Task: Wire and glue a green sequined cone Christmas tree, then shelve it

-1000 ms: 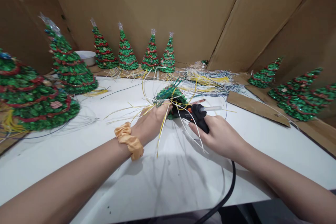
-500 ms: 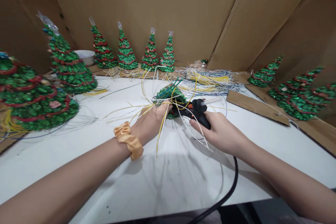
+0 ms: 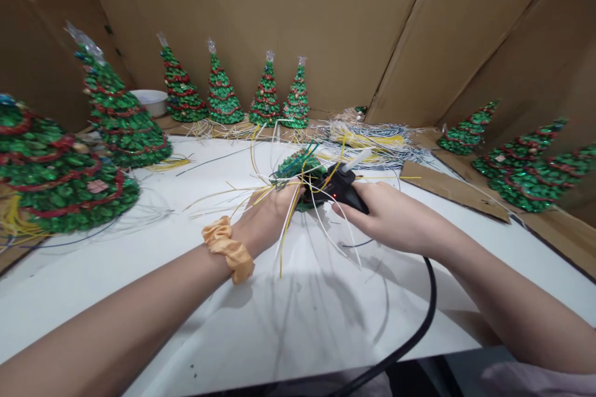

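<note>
While the right hand [image 3: 386, 214] grips a black glue gun [image 3: 342, 189] just right of the middle of the frame, the left hand [image 3: 272, 205] beside it appears closed on the green tree [image 3: 295, 167] at the centre, though its fingertips are hidden. The gun's front end reaches in toward that tree, but its nozzle is out of sight, so whether glue is coming out cannot be told. Judging by the loose wires [image 3: 281, 260] fanning out in several directions, work on this piece looks only partway along, with those ends left untidied. Some others look further on: four trees [image 3: 223, 93] standing upright along the top centre and upper left carry clear stars, while the leaning trees [image 3: 470, 130] at the right show none that can be made out. As for room, the white desk [image 3: 223, 335] is bare below the hands toward its near edge, except where the gun's cord [image 3: 434, 298] curves down at lower right. Above, a wire pile [image 3: 382, 139] crowds the far side; a cardboard strip [image 3: 454, 192] bounds the right, a big tree [image 3: 69, 180] the left, and a cardboard wall [image 3: 279, 0] closes off the back.
</note>
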Demonstrator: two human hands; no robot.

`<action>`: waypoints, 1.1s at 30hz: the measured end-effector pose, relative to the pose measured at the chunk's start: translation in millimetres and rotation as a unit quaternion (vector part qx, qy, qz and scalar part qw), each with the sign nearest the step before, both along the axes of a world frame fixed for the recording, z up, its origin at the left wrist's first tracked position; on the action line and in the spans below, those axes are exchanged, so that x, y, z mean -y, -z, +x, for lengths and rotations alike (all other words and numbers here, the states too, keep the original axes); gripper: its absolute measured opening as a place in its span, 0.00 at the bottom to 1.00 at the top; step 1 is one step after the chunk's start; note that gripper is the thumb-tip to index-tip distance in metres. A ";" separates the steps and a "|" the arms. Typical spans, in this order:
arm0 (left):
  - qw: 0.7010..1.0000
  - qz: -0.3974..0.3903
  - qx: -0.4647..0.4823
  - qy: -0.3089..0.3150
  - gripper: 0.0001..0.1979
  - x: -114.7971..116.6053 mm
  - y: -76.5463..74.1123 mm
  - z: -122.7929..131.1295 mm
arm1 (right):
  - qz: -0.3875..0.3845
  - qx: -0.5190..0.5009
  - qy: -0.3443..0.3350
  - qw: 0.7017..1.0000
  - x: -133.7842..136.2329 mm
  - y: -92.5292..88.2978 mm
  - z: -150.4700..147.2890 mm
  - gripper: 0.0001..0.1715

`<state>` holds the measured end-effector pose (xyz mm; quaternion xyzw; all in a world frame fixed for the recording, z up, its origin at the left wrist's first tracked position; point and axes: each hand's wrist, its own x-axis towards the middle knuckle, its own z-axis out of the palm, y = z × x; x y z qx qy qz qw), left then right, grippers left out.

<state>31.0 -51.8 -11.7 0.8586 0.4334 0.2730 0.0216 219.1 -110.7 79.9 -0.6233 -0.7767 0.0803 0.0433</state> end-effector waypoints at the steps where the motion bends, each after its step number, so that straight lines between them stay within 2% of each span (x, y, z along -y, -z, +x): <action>1: 1.000 -0.005 0.002 0.000 0.13 -0.1 0.2 -0.1 | 0.003 0.014 0.000 1.000 0.2 -1.7 -1.6 0.15; 4: 1.000 -0.008 0.000 -0.003 0.13 0.1 0.2 -0.3 | 0.021 0.054 0.004 0.998 2.6 -2.5 -5.6 0.16; 8: 0.999 0.034 -0.004 0.016 0.11 1.5 -2.8 0.1 | 0.047 0.072 -0.002 0.996 6.5 -0.1 -4.9 0.16; 13: 0.997 0.067 -0.024 0.011 0.12 4.4 -8.7 1.7 | 0.042 -0.044 0.000 0.998 10.8 -5.8 12.5 0.16; 16: 0.997 0.077 -0.032 -0.001 0.12 5.6 -10.5 2.0 | -0.029 -0.160 0.034 0.986 14.6 -8.8 32.0 0.18; 20: 0.997 0.063 -0.052 0.001 0.14 6.1 -8.2 -0.8 | -0.171 -0.314 0.063 0.932 15.5 0.1 68.6 0.21; 25: 0.995 0.092 -0.046 0.003 0.13 8.7 -5.4 -5.6 | -0.259 -0.430 0.045 0.864 11.2 26.3 120.8 0.23; 29: 0.995 0.089 -0.039 0.003 0.11 11.6 -7.9 -7.3 | -0.245 -0.528 0.090 0.808 11.0 46.0 148.4 0.20; 33: 0.996 0.057 -0.069 -0.005 0.11 10.8 -7.1 -9.6 | -0.152 -0.628 0.170 0.744 6.5 60.5 153.4 0.17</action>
